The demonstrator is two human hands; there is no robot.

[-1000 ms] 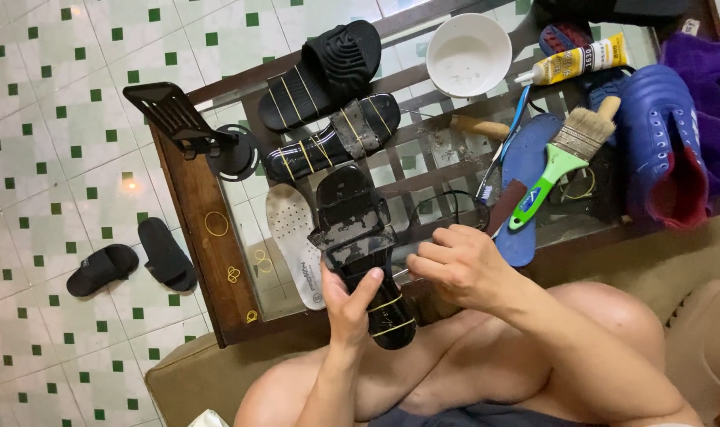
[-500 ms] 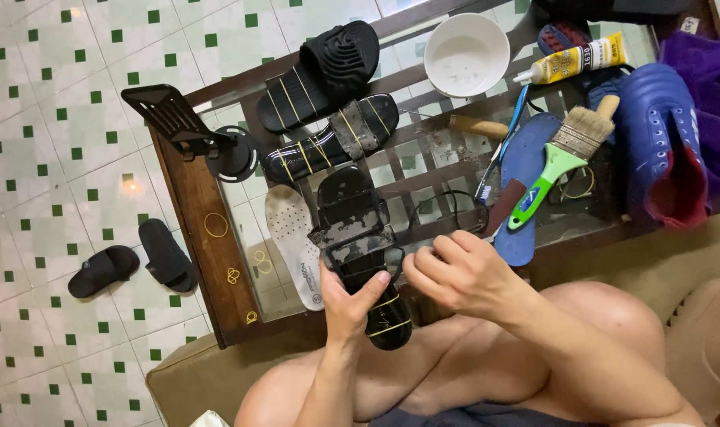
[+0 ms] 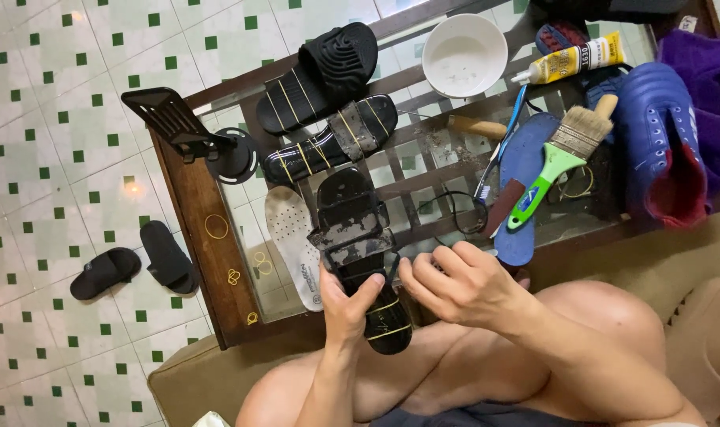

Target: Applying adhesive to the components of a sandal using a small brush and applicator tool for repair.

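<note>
A person seated at the near edge of a glass-topped wooden table (image 3: 194,213) holds a worn black sandal (image 3: 360,253) over that edge, sole side up. The left hand (image 3: 346,304) has its grip clamped around the sandal's lower half, thumb across the sole; the right hand (image 3: 463,285) pinches the sandal's side, its grip closed on the strap edge. A white insole (image 3: 293,241) lies on the glass just beside the sandal, toward the left edge. Further in rest two black slides with yellow stripes (image 3: 332,142) and a black phone stand (image 3: 182,126) near the far left corner. A white bowl (image 3: 464,54) sits at the far edge, beside a glue tube (image 3: 570,62). A green-handled paintbrush (image 3: 554,162) lies on a blue insole (image 3: 526,182), next to a blue clog (image 3: 661,154) toward the right edge. A pair of black slippers (image 3: 134,265) lies on the tiled floor.
</note>
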